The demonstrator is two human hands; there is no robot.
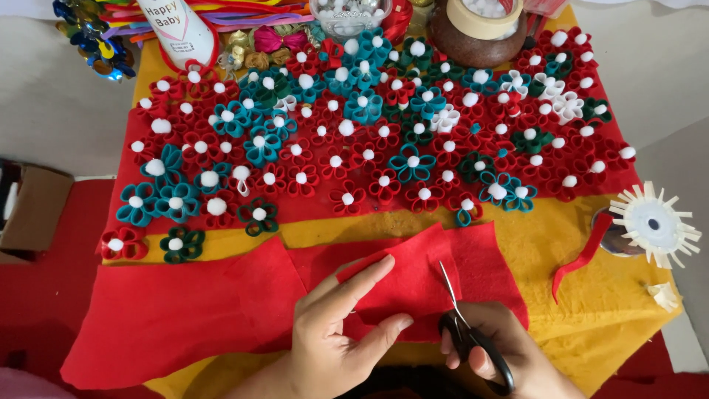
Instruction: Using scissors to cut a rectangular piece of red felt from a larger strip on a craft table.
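My left hand (336, 332) pinches a loose piece of red felt (413, 284) between thumb and forefinger, holding it up over the table. My right hand (506, 351) grips black-handled scissors (465, 325), their blades pointing up into the felt's right side. A larger red felt sheet (185, 310) lies flat beneath, spread across the front of the yellow cloth (583, 295).
Several red, teal, green and white felt flowers (369, 133) with white pompom centres cover the back of the table. A white toothed wheel (653, 224) and red strip (583, 258) sit at right. A bottle (177, 29), tape roll (476, 18) and cardboard box (29, 210) border the area.
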